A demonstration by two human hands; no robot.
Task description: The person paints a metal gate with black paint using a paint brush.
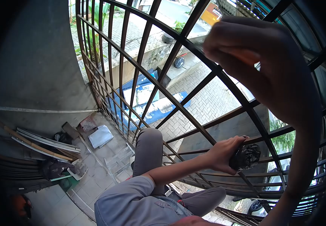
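My left hand [223,154] reaches across my body and grips a dark crumpled wad [246,156], pressed against a lower bar of the dark metal grille [159,88]. My right hand [261,64] is raised close to the camera, large and blurred. Its fingers are closed together against an upper diagonal bar of the grille. A pale blur shows at its fingertips; I cannot tell what it is. My bent knee in grey trousers [149,145] rests near the grille, above my grey shirt [132,203].
Far below lies a tiled floor [61,207] with an aluminium ladder [119,158], a white bag [100,135], stacked planks and strips [42,145] and dark clutter along a grey wall [31,67]. Beyond the grille are blue sheets [148,100], paving and plants.
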